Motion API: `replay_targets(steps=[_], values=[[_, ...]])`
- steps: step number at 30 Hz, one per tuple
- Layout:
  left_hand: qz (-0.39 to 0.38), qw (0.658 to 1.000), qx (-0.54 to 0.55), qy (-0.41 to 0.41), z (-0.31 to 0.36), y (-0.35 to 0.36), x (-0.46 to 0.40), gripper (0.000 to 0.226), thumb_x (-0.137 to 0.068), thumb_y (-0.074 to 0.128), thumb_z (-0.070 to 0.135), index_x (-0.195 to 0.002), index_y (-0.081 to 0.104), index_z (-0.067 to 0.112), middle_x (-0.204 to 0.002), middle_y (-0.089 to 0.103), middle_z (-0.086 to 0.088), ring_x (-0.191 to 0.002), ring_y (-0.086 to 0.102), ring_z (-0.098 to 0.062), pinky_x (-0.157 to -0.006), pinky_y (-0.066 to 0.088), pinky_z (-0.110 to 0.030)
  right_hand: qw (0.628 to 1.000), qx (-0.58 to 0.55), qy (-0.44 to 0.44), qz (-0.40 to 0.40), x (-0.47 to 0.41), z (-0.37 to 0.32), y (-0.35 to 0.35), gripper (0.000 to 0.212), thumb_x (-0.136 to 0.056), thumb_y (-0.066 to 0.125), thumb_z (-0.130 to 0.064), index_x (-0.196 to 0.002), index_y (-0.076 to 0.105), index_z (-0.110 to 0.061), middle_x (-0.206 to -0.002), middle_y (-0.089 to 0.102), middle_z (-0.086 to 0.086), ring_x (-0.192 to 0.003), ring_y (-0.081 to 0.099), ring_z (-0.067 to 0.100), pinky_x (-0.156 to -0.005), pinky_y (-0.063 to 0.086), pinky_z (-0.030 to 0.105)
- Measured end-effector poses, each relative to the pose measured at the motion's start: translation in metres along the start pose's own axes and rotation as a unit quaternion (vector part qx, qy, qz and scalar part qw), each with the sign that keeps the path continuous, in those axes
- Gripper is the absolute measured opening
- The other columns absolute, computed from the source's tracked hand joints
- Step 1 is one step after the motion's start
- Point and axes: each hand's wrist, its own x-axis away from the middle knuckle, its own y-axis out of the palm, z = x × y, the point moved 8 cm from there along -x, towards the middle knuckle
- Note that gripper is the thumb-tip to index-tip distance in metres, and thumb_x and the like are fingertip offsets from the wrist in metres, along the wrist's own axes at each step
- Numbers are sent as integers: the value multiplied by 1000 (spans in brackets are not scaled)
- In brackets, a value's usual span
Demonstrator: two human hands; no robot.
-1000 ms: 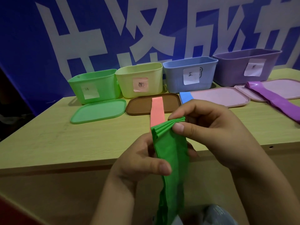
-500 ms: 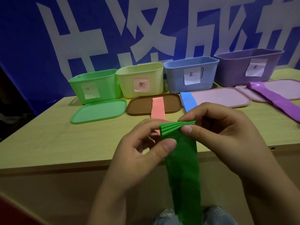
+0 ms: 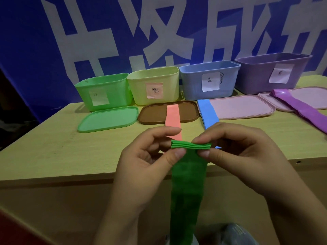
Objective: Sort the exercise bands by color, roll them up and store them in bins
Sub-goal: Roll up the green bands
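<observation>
Taking the brown lid (image 3: 155, 113) as the landmark: a row of four open bins stands behind it along the table's far edge, the green bin (image 3: 104, 91), the yellow bin (image 3: 154, 87), the blue bin (image 3: 208, 79) and the purple bin (image 3: 272, 71), close together with almost no gap to reach through; their open tops are reachable from above. A pink band (image 3: 173, 119) lies across the lid towards the near edge. To its left lies the green lid (image 3: 108, 119), with bare table (image 3: 53, 147) beyond it and in front. To its right a blue band (image 3: 208, 114), two pink lids (image 3: 242, 108) and a purple band (image 3: 300, 110) cover the surface.
</observation>
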Motion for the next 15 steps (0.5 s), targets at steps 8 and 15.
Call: replay_targets(steps=[8, 15], values=[[-45, 992, 118, -7, -5, 1, 3, 23, -57, 84, 23, -79, 78, 25, -74, 73, 5, -72, 68, -7, -60, 53, -18, 1000, -23, 0, -22, 0, -3, 7, 20, -69, 67, -4, -83, 72, -18, -82, 68, 5, -80, 65, 19, -69, 53, 24], [-64, 994, 88, -13, -10, 3, 5, 24, -74, 63, 16, -88, 76, 30, -83, 72, 7, -77, 67, -8, -63, 52, -19, 999, -35, 29, 11, 3, 2, 4, 21, -67, 65, -6, -74, 71, -24, -83, 70, 0, -73, 67, 7, -62, 54, 19]])
